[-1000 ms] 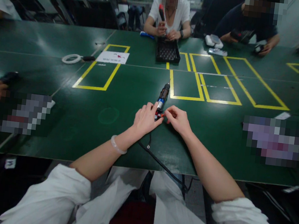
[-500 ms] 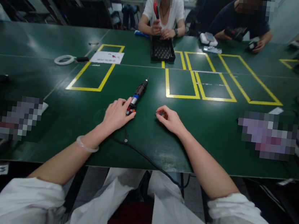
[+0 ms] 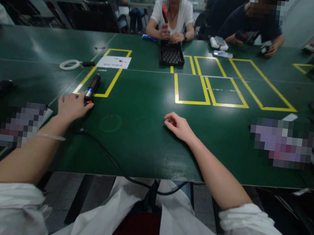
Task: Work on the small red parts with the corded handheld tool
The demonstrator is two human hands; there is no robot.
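Observation:
My left hand [image 3: 72, 107] is closed around the rear of an electric screwdriver [image 3: 92, 86], which has a black body and a blue band. Its front end points away from me, over the lower part of the left yellow-taped rectangle [image 3: 112, 83]. A black cord [image 3: 106, 156] trails from near the hand across the table and over its front edge. My right hand [image 3: 179, 126] rests on the green table [image 3: 142, 146], fingers loosely curled with a small gap at the thumb. I see nothing in it.
A printed white sheet [image 3: 114, 62] lies across the left rectangle, beside a coiled white cable [image 3: 70, 65]. Several taped rectangles mark the right side. Opposite, a person with a red-handled tool [image 3: 165, 14] sits behind a black tray [image 3: 171, 62]. Pixelated items lie at both sides.
My left hand has carried the screwdriver leftward from the table's middle to the left taped rectangle, its cord drawn along. My right hand has stayed in place.

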